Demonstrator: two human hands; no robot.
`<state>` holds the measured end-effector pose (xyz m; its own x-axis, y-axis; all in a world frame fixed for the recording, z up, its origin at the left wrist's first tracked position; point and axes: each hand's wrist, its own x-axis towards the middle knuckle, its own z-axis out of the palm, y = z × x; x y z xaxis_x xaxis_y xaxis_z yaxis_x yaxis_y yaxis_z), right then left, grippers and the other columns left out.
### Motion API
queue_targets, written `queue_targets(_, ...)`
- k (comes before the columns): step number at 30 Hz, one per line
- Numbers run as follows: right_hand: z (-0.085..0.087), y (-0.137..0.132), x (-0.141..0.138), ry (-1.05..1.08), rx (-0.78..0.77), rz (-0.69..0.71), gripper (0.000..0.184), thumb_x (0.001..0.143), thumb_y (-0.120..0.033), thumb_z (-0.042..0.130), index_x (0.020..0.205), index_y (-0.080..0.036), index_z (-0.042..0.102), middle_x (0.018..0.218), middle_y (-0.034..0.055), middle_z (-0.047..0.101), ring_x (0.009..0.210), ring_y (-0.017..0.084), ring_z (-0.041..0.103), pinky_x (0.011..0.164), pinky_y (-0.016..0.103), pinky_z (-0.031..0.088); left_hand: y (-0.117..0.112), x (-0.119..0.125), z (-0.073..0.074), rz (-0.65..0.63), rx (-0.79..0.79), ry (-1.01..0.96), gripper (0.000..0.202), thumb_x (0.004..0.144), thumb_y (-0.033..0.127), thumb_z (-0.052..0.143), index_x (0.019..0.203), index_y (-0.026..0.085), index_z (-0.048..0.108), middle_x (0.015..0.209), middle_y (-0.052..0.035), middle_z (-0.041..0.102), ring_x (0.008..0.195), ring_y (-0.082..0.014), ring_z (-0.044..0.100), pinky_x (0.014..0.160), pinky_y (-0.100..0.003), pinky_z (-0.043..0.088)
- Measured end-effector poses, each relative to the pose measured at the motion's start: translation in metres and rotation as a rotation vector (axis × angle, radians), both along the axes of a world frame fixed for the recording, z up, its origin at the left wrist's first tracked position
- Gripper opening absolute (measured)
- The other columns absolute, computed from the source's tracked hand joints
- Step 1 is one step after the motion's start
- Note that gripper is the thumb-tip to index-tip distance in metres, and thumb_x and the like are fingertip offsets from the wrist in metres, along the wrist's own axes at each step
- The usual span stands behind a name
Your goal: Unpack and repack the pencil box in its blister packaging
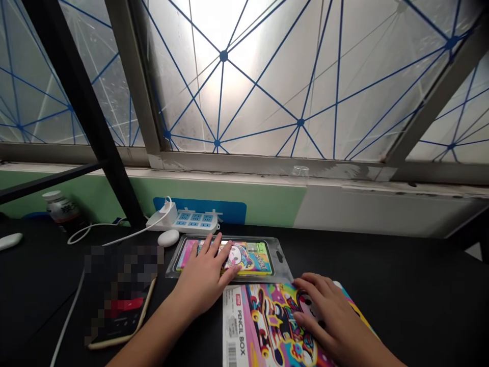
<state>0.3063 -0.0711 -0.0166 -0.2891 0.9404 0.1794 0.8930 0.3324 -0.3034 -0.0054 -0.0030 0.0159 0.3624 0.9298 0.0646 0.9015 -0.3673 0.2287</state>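
Observation:
My left hand (208,270) lies with fingers spread on a colourful pencil box (263,259) that sits in a clear plastic tray (280,255). The box carries a cartoon figure and bright pink, blue and yellow print. Nearer to me is a printed card (263,326) marked "PENCIL BOX", with a skateboard picture and a barcode. Across the right part of this card rests my right hand (324,311), its fingers stretched out flat. That hand and forearm hide part of the card's right side.
Left of the tray stand a white power strip (194,220) with a plugged-in charger and a small white oval case (168,238). A phone (130,316), partly blurred out, lies at left. Farther back are a bottle (63,210) and a black metal frame (82,102).

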Motion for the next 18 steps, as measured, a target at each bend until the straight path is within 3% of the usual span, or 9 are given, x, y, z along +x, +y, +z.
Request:
queue_targets(2,0.005,0.001,-0.007,-0.008,0.002,-0.007,0.035,0.091,-0.055,0.057,0.108,-0.025,0.064,0.118,0.0125,0.061,0.105,0.032,0.059,0.087,0.049,0.052,-0.001,0.0,0.001,0.002,0.003,0.015,0.068,0.098,0.068,0.023,0.154,0.03,0.035,0.164,-0.0052,0.022,0.152,-0.033,0.014,0.118,-0.06,0.018)
queue_targets(5,0.013,0.002,-0.015,-0.019,0.004,-0.002,0.028,0.092,-0.051,0.055,0.087,-0.023,0.058,0.102,0.0103,0.062,0.09,0.028,0.058,0.079,0.045,0.05,-0.001,0.0,0.001,-0.002,0.011,0.043,0.069,0.098,0.068,0.022,0.154,0.03,0.035,0.163,-0.0063,0.023,0.152,-0.0335,0.015,0.118,-0.061,0.019)
queue_targets(13,0.024,-0.006,-0.015,0.177,-0.086,0.004,0.029,0.092,-0.051,0.056,0.087,-0.024,0.05,0.079,0.0022,0.06,0.068,0.019,0.055,0.062,0.032,0.045,0.002,-0.002,0.0,-0.034,0.019,0.071,0.066,0.1,0.064,0.025,0.154,0.028,0.035,0.164,-0.0084,0.022,0.151,-0.0349,0.016,0.116,-0.061,0.022)
queue_targets(18,0.033,0.027,0.017,0.345,-0.121,-0.173,0.036,0.086,-0.058,0.062,0.086,-0.023,0.054,0.07,-0.0015,0.06,0.063,0.016,0.053,0.057,0.028,0.042,0.002,-0.003,0.003,-0.049,0.022,0.075,0.061,0.101,0.058,0.028,0.152,0.027,0.039,0.163,-0.0083,0.026,0.151,-0.0346,0.018,0.115,-0.061,0.023)
